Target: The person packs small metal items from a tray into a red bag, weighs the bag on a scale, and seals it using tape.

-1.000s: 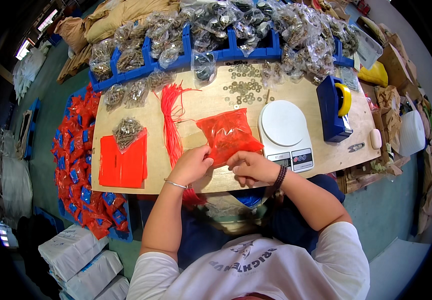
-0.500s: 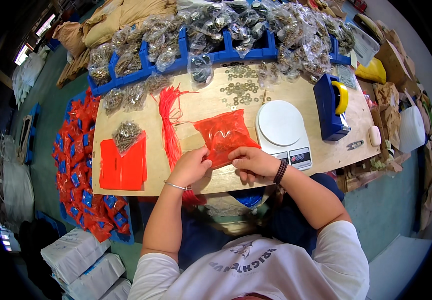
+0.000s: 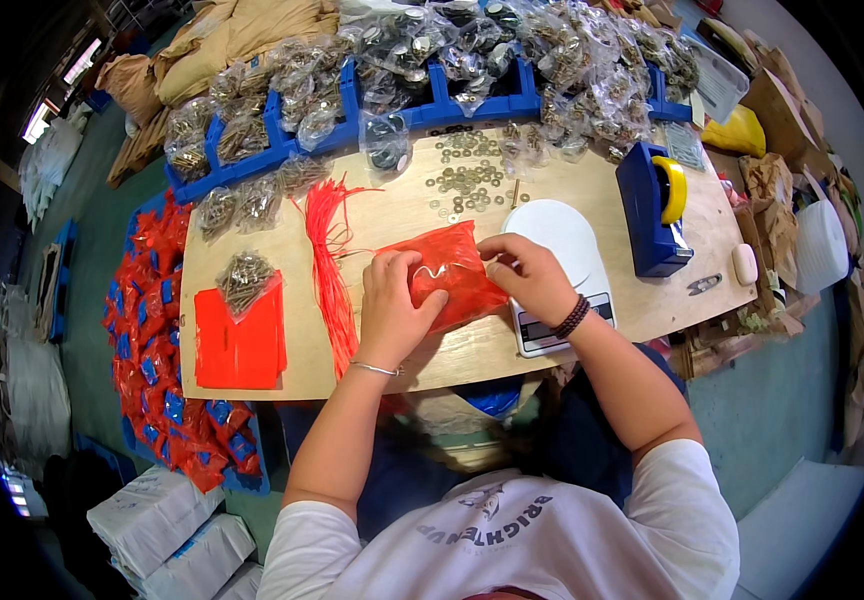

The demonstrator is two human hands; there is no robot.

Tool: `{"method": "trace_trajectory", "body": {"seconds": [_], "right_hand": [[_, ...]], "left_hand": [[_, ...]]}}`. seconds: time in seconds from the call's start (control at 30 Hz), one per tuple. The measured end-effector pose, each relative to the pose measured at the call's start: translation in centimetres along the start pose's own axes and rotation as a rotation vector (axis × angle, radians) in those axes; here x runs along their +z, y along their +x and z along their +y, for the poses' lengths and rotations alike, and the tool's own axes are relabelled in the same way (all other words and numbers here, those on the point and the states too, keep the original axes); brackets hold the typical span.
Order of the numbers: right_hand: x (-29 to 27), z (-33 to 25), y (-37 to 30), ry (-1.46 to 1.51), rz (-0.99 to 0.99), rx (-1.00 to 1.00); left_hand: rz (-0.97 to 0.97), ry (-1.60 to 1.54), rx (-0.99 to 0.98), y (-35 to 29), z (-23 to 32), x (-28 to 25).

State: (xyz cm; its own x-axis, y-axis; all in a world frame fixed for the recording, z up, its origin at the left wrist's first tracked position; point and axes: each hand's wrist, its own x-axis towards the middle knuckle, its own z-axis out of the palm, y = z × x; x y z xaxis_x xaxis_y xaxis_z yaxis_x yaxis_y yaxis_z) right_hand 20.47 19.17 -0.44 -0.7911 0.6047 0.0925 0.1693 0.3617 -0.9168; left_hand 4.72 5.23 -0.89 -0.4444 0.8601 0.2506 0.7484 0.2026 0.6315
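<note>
A red plastic bag lies near the middle of the wooden table, with a white curved piece showing through it. My left hand grips its left side, fingers curled over the top and thumb on the near part. At the bag's right edge, my right hand pinches the plastic between thumb and fingers. Just beyond that hand stands a white kitchen scale, partly covered by my wrist. Red plastic ties lie in a bundle left of the bag.
Flat red bags lie at the left under a clear bag of screws. Loose washers spread behind the red bag. Blue bins with clear hardware bags line the back. A blue tape dispenser stands at right; filled red bags sit beside the table.
My left hand has moved up from the bag's near left corner onto its left side. My right hand has slid from the near edge up to the right edge.
</note>
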Motion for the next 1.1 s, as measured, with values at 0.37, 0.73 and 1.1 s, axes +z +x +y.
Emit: {"method": "trace_trajectory", "body": {"seconds": [0.37, 0.73, 1.1], "right_hand": [[1.3, -0.3, 0.7, -0.406, -0.07, -0.2], [1.7, -0.6, 0.4, -0.481, -0.119, -0.201], [1.5, 1.0, 3.5, -0.636, -0.076, -0.306]], "left_hand": [[-0.053, -0.008, -0.042, 0.5, 0.2, 0.3], [-0.052, -0.038, -0.032, 0.4, -0.1, 0.4], [-0.141, -0.095, 0.055, -0.3, -0.9, -1.7]]}}
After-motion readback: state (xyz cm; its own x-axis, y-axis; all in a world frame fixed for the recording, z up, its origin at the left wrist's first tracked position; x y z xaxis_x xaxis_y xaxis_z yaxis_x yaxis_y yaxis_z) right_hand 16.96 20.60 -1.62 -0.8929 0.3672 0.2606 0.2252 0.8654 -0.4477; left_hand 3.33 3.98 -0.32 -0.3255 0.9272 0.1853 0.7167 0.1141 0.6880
